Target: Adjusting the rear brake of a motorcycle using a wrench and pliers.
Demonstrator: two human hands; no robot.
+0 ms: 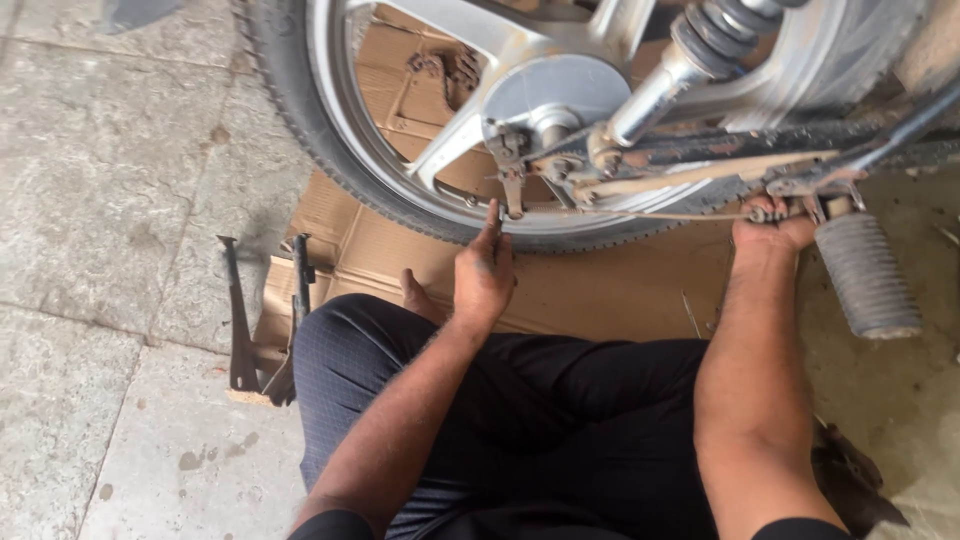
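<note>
– What have the fingers got?
– Left hand [483, 272] pinches a thin tool [497, 215] under the brake arm [512, 180]; right hand [768, 232] curls around the rod end [762, 212].
– And around them?
– Wheel [400, 190] above, footpeg [866, 275] just right, cardboard [620, 290] beneath, metal stand [262, 320] well left.

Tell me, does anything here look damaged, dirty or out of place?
Yes. The swingarm beside the wheel looks rusty and grimy. A black metal part lies loose on the floor, at the edge of the cardboard. The left hand reaches up to the axle area; the right hand grips near the footpeg.
</note>
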